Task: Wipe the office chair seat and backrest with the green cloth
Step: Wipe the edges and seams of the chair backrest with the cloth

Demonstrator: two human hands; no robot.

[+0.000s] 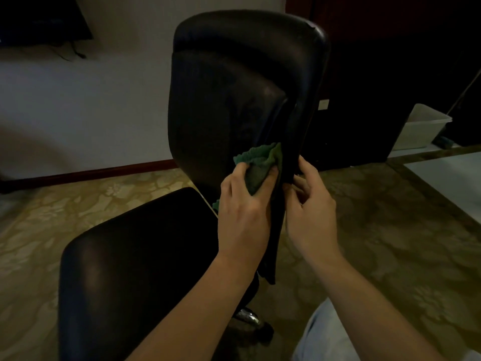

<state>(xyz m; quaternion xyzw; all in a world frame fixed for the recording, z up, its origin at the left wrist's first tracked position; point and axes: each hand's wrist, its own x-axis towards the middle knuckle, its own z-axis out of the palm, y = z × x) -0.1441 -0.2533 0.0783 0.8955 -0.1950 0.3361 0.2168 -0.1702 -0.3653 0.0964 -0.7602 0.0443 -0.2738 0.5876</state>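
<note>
A black leather office chair stands in front of me, its tall backrest [234, 82] upright and its seat [135, 259] low at the left. My left hand [244, 212] grips the crumpled green cloth [260, 162] and presses it against the lower right part of the backrest's front. My right hand [309, 207] holds the backrest's right edge from behind, fingers curled around it. Part of the cloth is hidden under my left fingers.
A patterned beige carpet [377, 217] covers the floor. A white wall with a dark skirting board runs behind at the left. A dark cabinet [377, 87] stands behind the chair at the right, with a white plastic bin [421, 128] beside it. The chair's chromed base [247, 316] shows below.
</note>
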